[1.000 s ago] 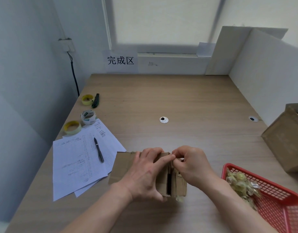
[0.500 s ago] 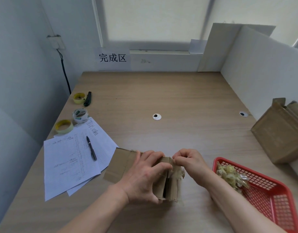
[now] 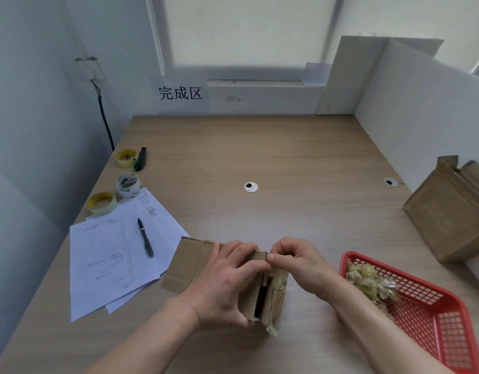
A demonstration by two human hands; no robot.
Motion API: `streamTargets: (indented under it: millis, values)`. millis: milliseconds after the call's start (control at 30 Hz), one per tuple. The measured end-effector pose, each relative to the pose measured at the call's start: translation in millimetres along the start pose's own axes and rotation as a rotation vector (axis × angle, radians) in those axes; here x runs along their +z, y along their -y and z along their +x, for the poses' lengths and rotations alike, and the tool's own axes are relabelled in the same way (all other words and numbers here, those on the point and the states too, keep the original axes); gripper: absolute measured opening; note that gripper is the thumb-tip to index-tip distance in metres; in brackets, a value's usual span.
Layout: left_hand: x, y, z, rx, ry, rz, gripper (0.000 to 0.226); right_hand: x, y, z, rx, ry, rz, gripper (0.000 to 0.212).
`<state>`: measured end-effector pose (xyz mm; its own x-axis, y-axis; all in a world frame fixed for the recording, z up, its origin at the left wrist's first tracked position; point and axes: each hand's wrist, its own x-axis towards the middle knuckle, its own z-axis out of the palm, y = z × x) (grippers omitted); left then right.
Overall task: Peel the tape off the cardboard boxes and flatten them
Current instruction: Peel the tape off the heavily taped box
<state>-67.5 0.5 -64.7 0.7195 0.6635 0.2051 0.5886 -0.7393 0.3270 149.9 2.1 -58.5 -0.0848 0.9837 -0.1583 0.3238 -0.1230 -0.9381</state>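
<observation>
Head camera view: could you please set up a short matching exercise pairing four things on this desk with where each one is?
Things:
1. pen
2. wad of peeled tape
3. cardboard box
4. second cardboard box

Places:
A. against the partition at the desk's right edge
B. in the red basket
C. on the sheets of paper
D. held down by the left hand while the right hand pinches at its top edge

Pairs: 1-C, 2-B, 3-D, 4-A
</observation>
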Motion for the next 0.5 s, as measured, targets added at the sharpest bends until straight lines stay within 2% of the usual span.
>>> streamTargets:
  millis: [133,267,333,500]
  values:
    - [2.2,-3.0,-1.8,-0.032,0.007,-0.026,0.084,-3.6,-5.7,1.6,0.001,0.035,-0.034,0.019]
    - [3.6,-4.0,3.3,-0.047,0.006,-0.026,0.086,2.6,-9.4,6.7,-0.051,-0.063,-0.221,0.021]
    - [3.3,-4.1,5.9,-0.03,0.005,-0.011,0.086,3.9,-12.7,5.7,-0.044,-0.099,-0.169,0.02]
    - [11.2,-8.4,5.6,0.015,0.002,0.022,0.084,7.7,-27.7,-3.2,0.08,-0.18,0.155,0.022]
